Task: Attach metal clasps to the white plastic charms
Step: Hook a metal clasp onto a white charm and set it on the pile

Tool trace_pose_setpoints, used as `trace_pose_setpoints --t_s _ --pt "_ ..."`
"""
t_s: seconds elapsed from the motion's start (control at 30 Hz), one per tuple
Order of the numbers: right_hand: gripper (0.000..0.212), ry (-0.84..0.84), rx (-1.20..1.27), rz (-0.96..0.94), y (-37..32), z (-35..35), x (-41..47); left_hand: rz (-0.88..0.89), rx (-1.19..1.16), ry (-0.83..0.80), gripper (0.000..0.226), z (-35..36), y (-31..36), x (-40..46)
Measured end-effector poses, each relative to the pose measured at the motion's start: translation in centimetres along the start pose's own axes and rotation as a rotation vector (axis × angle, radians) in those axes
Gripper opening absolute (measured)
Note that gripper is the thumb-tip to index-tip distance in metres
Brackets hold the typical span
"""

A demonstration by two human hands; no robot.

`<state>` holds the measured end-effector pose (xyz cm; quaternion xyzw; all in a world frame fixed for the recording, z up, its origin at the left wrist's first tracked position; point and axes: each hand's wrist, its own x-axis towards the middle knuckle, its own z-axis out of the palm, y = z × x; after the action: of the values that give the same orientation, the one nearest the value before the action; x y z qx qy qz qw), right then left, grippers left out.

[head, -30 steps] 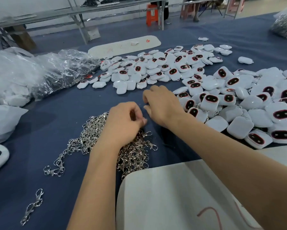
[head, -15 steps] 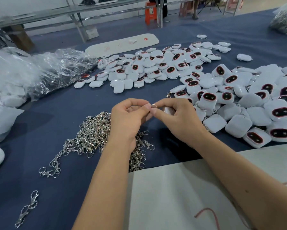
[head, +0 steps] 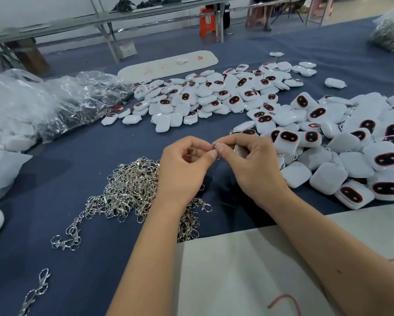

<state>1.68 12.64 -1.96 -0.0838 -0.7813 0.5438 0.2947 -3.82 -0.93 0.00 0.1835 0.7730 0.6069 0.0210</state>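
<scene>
My left hand (head: 184, 169) and my right hand (head: 248, 165) meet above the blue cloth. My right hand grips a white plastic charm (head: 239, 149), mostly hidden in its fingers. Both thumbs and forefingers pinch a small metal ring (head: 215, 145) between them; whether it is part of a clasp held by my left hand is hidden. A heap of silver metal clasps (head: 132, 190) lies under my left wrist. White charms with dark oval faces (head: 342, 151) are piled at the right, and more charms (head: 214, 94) are spread further back.
Clear plastic bags (head: 54, 103) lie at the left. A long white board (head: 168, 63) sits at the back. A pale sheet (head: 248, 270) covers the near edge. Loose clasps (head: 35, 290) lie at the near left. A bag of metal parts (head: 389, 37) sits at the far right.
My right hand reached to the charm pile, took a charm and came back to my left hand. Both hands now pinch the ring together.
</scene>
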Motion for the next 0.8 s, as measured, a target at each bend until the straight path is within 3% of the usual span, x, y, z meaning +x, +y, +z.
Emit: trace_pose_setpoints --t_s 0.17,0.43,0.67,0.8 --pt "0.012 -0.008 -0.046 -0.039 0.01 -0.07 -0.05 0.1 0.138 0.023 0.013 0.02 0.01 -0.2" --pt "0.011 0.013 -0.074 -0.095 -0.01 0.06 -0.34 0.191 0.136 0.073 0.015 0.15 0.35 -0.41" --pt "0.009 0.005 0.06 -0.07 -0.03 -0.1 -0.17 0.14 0.01 0.072 0.016 -0.1 0.16 -0.18" --pt "0.012 -0.006 0.021 -0.096 0.39 -0.13 -0.09 0.121 0.026 0.035 0.014 -0.21 -0.09 -0.14"
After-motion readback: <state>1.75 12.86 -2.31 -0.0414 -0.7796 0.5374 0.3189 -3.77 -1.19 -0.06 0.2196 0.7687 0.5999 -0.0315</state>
